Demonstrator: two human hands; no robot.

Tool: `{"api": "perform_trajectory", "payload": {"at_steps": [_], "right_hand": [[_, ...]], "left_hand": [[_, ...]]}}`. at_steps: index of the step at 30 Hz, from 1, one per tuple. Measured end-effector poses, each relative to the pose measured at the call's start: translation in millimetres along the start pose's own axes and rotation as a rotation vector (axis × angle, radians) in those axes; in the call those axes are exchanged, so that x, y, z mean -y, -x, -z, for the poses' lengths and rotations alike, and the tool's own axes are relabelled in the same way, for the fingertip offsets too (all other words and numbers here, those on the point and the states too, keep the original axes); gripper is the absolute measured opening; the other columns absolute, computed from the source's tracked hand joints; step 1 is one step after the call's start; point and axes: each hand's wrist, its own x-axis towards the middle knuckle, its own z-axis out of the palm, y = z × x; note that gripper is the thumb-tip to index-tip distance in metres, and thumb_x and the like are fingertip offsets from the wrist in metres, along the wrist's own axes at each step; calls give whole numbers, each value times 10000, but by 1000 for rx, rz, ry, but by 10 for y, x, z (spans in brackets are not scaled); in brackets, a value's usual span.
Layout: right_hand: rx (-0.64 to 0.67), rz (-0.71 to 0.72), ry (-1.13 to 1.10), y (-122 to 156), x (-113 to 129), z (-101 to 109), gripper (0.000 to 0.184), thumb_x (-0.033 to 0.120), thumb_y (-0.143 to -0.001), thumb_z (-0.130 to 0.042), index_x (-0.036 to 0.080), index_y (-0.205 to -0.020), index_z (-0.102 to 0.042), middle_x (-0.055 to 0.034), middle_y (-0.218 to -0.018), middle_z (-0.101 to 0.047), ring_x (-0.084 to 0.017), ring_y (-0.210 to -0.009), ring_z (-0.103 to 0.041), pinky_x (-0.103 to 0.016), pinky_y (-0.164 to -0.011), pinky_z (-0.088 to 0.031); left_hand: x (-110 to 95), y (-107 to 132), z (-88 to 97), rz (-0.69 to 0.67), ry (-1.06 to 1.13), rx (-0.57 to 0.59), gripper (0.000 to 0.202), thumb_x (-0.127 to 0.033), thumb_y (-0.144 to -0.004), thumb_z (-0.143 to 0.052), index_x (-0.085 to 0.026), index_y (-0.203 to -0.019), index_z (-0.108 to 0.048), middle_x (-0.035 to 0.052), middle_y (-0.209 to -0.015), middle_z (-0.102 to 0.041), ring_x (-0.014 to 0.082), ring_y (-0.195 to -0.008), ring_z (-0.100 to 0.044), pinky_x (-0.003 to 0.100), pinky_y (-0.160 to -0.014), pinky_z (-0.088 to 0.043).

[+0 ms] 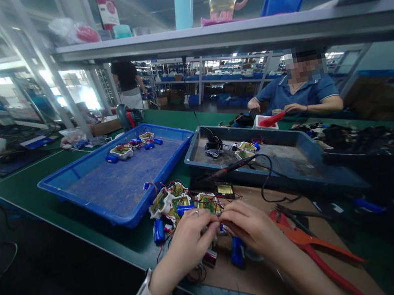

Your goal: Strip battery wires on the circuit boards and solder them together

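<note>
My left hand (193, 237), with a white watch on its wrist, is closed in a pinch over the brown work mat (251, 280). Its fingertips meet those of my right hand (251, 224), also pinched; what lies between them is too small to make out. Just under the fingers hangs or lies a blue battery pack (237, 251). Behind my left hand is a cluster of white housings (161, 203) with green circuit boards, thin red and black wires and blue batteries. Another blue battery (158, 231) lies left of that cluster.
A blue tray (88, 200) with several board units stands at the left. A dark tray (300, 170) is behind the mat, a soldering iron (236, 166) across its front edge. Red-handled pliers (313, 244) lie right. A co-worker (300, 93) sits opposite; a shelf (170, 39) runs overhead.
</note>
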Motion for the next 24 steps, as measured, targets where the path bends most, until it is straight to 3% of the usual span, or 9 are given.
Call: {"api": "perform_trajectory", "payload": {"at_steps": [4, 6, 10, 15, 24], "right_hand": [[135, -67, -106, -13, 21, 67, 178, 204, -958, -444, 192, -914, -616, -46, -856, -598, -178, -791, -567, -276, -672, -454], [171, -123, -237, -12, 23, 75, 167, 216, -956, -463, 208, -901, -621, -22, -844, -605, -160, -797, -579, -257, -694, -458], [-16, -231, -333, 36, 9, -29, 150, 258, -949, -492, 215, -892, -624, -4, -822, -621, -143, -757, -592, -233, -660, -456], [-210, -275, -294, 124, 26, -214, 170, 244, -938, -510, 229, -1075, -609, -39, -980, -632, -168, -908, -600, -265, -772, -470], [-242, -250, -297, 122, 131, -277, 276, 169, -910, -533, 275, -1137, -650, -18, -1012, -663, -142, -944, -620, -237, -820, -486]], "left_hand": [[49, 49, 32, -46, -29, 11, 155, -205, -895, -526, -200, -857, -677, 42, -833, -682, 230, -881, -551, 375, -825, -385], [45, 73, 21, 1, 86, -10, 153, -205, -872, -544, -204, -842, -694, 49, -830, -691, 242, -878, -549, 379, -815, -378], [-1, 80, -49, 206, 423, -127, 139, -217, -827, -554, -166, -766, -669, 36, -732, -656, 173, -709, -576, 275, -669, -415], [-25, 37, -128, 376, 585, -246, 195, -273, -815, -490, -154, -697, -590, -43, -513, -491, 96, -439, -427, 203, -438, -355], [-38, 58, -203, 434, 673, -321, 161, -273, -730, -571, -139, -666, -633, -11, -576, -569, 98, -518, -487, 189, -485, -390]]}}
